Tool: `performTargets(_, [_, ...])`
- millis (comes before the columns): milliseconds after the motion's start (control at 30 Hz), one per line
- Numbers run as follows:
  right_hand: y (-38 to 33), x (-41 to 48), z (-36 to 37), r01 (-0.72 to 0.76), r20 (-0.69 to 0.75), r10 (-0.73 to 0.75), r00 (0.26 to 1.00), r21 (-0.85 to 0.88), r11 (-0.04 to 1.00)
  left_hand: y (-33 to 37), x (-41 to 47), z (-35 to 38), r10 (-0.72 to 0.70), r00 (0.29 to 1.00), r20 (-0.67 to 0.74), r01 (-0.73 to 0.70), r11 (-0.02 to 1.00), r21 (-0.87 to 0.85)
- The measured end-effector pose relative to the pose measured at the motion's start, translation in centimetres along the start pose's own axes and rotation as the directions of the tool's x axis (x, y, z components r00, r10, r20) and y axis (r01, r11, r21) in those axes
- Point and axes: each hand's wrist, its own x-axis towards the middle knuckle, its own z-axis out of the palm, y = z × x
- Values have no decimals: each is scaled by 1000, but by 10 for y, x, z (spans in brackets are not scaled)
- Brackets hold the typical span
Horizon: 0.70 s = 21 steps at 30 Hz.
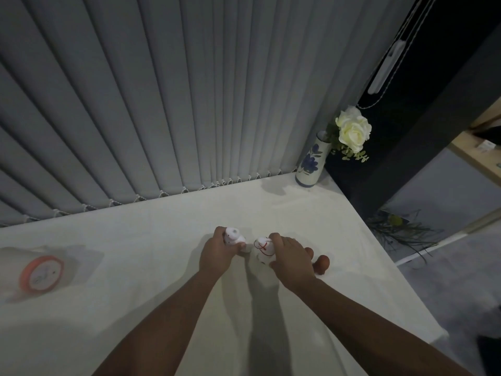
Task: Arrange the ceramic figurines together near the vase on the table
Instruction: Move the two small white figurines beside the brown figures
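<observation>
Forearms reach forward over white cloth-covered surface [162, 267]. Left hand [217, 253] clamped on small white speckled ceramic figurine [232, 236]; right hand [291, 257] closed around white ceramic figurine with red cord markings [263, 249], one per hand, likely so both travel together. Small brown rounded figurines [322, 264] just beside right hand. Far left, orange-rimmed round object [40, 275]. Far corner: white ceramic vase with blue flower pattern [310, 164], cream roses [352, 128]; figurines well apart from it.

A home room — vertical blinds [162, 104], clothed table [162, 267], flower vase [310, 161].
</observation>
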Motion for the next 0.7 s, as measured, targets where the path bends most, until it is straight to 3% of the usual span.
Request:
performTargets(533, [-1,-3,-12,-15,79,9,997,81,997,6,-12,3,-23,1000,4,23,998,-63])
performTargets(700, [-12,-7,-11,77,-2,-77,997,61,995,9,-22,-8,15,996,-88,-7,996,85])
